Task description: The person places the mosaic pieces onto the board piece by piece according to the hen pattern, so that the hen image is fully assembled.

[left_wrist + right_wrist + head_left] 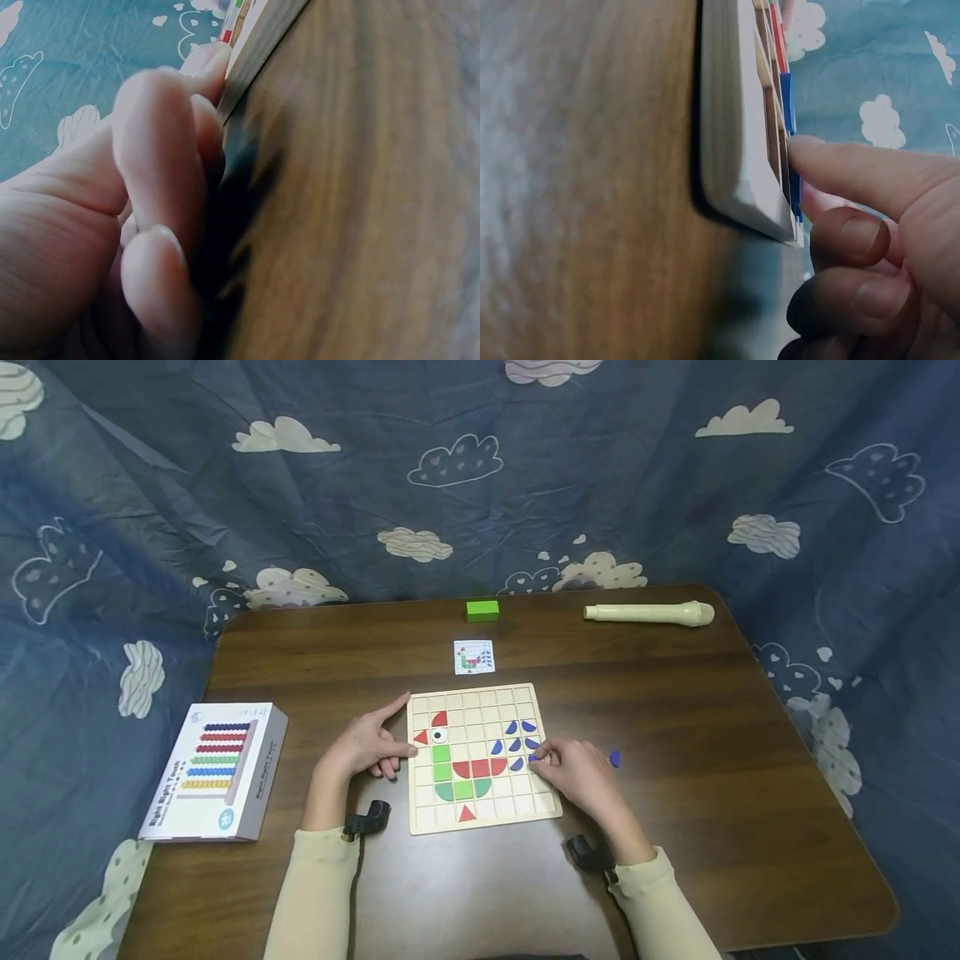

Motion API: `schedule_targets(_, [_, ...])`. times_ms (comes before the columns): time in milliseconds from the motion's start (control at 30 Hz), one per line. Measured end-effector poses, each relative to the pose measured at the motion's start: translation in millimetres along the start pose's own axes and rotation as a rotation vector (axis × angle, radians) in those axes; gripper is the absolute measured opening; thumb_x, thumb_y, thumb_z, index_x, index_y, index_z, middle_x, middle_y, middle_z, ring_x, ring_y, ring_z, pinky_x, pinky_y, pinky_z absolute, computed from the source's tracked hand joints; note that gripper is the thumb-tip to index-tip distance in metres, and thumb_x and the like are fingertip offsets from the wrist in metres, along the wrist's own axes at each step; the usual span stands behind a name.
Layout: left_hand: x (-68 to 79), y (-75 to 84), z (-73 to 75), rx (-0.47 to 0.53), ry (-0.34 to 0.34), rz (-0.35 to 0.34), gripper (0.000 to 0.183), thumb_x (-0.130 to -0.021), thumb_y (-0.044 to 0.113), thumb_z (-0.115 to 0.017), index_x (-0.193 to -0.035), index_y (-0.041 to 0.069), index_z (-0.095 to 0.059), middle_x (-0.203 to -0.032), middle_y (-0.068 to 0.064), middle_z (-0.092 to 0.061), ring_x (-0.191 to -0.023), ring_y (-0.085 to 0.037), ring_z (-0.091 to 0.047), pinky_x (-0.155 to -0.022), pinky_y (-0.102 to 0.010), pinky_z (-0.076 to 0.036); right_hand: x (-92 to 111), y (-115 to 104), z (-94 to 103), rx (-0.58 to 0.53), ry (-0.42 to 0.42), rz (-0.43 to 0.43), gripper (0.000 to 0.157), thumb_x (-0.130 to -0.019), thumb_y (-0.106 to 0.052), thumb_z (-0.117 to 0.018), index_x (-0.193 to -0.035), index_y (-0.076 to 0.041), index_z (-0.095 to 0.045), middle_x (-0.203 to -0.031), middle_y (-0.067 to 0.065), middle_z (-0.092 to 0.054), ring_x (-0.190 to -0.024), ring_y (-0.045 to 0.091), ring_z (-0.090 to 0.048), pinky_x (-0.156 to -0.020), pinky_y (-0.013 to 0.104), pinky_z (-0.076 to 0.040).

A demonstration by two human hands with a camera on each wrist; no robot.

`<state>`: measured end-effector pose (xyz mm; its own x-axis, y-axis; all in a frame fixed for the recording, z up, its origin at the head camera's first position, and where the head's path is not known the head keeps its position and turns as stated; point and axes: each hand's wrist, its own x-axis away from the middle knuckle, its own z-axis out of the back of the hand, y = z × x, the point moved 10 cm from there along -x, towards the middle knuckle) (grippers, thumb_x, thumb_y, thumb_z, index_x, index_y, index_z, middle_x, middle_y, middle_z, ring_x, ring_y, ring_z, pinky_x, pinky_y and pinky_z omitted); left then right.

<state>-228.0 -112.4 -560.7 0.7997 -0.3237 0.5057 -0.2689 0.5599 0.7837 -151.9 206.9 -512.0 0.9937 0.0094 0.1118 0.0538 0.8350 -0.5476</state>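
A wooden grid board point(483, 706) lies on the table, bearing a bird-like picture of red, green and blue pieces. On its left side, my left hand point(365, 745) touches the edge with extended thumb and index finger, the other fingers bent underneath. My right hand point(576, 770) is over the board's right edge, thumb and index finger pinching a small blue piece point(533, 759), mostly covered. Several blue segment-shaped pieces point(517, 764) sit in cells beside it. Another blue piece point(615, 759) lies on the table right of that hand. In the right wrist view, the thumb point(840, 161) meets the board's surface.
Behind the board lies a small picture card point(474, 657) with a similar bird pattern. Farther back are a green block point(482, 611) and a cream microphone-shaped stick point(648, 614). A white toy box point(206, 772) stands at the table's left.
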Motion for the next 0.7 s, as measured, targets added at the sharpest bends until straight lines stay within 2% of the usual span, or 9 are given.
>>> schedule_targets(433, [-1.2,-1.4,0.2,-0.002,0.0,-0.005,0.106,-0.086,0.027,-0.091,-0.168,0.041,-0.027,-0.066,-0.01,-0.071,-0.052,-0.02,-0.071,-0.049,-0.026,-0.054,1,2,1.0,0.015,-0.003,0.013,0.017,-0.091,-0.028,-0.083,-0.101,-0.014,-0.08,-0.066,-0.004,-0.056,-0.058,0.012,-0.046,-0.052,0.026,-0.031])
schedule_targets(567, [-1.1,-2.2,-0.4,0.0,0.004,-0.002,0.106,-0.085,0.027,-0.092,-0.168,0.042,-0.027,-0.067,-0.011,-0.071,-0.052,-0.021,-0.071,-0.049,-0.026,-0.054,10,17,18.3,0.006,0.071,-0.042,0.021,-0.094,-0.032,-0.081,-0.103,-0.014,-0.076,-0.068,-0.003,-0.059,-0.061,0.013,-0.05,-0.057,0.028,-0.035])
schedule_targets(700, [-0.5,-0.8,-0.7,0.001,0.003,0.004,0.107,-0.085,0.027,-0.092,-0.168,0.042,-0.026,-0.067,-0.01,-0.071,-0.052,-0.021,-0.071,-0.049,-0.025,-0.054,29,54,50.5,0.076,0.173,-0.147,0.029,-0.098,-0.038,-0.076,-0.104,-0.01,-0.07,-0.072,0.002,-0.061,-0.061,0.019,-0.053,-0.056,0.032,-0.035])
